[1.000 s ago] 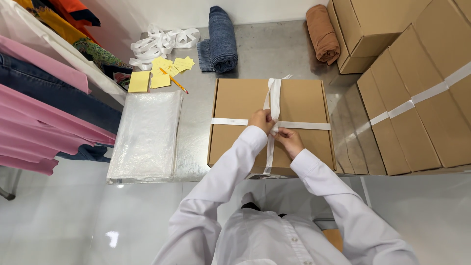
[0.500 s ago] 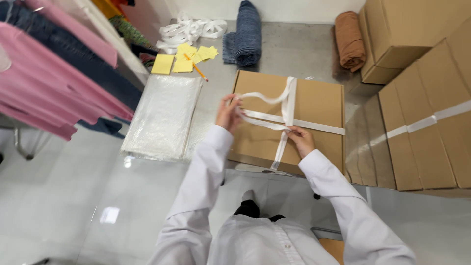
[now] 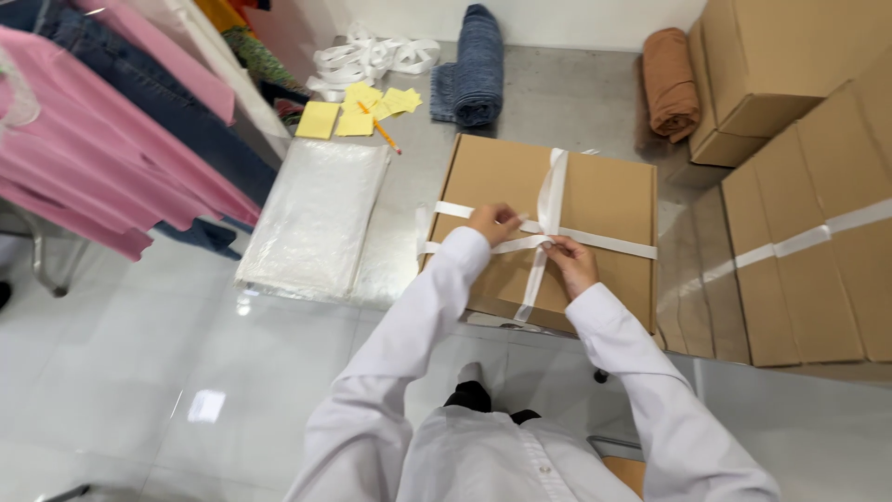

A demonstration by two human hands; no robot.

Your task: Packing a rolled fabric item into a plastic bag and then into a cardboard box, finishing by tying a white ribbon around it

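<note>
Crossing the flat brown cardboard box [image 3: 595,200], white ribbon [image 3: 554,186] lies taut.

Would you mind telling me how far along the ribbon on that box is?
Done: white ribbon crosses the box both ways. In hand: left hand and right hand pinch strands at the crossing. Left: no finished knot shows, and loose strands lie left.

Matt brown cardboard box [image 3: 595,195], smooth white fabric ribbon [image 3: 554,181], glossy floor [image 3: 139,372]
</note>
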